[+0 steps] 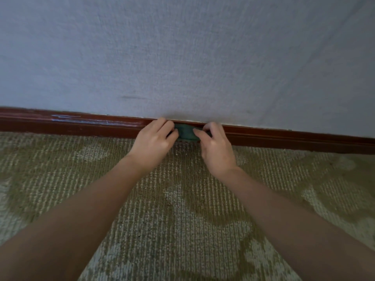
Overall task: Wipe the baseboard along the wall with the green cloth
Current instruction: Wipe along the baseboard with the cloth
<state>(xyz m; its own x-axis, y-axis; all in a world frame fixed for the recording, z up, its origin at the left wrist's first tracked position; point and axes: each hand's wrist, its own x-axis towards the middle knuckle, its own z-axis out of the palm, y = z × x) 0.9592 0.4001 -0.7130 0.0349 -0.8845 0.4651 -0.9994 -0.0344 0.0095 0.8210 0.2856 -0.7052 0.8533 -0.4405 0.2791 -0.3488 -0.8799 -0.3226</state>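
Carpet [182, 220] nearest. Mid-frame, my left hand [154, 138] & right hand [216, 148] each pinch an end of green cloth [185, 134] against baseboard [81, 124]. Soft, light, floppy; prob best held bunched.

Left hand [154, 138] and right hand [215, 145] pinch opposite ends of folded green cloth [185, 134], held against reddish-brown baseboard [81, 124] between pale wall [182, 57] and patterned carpet [182, 209].
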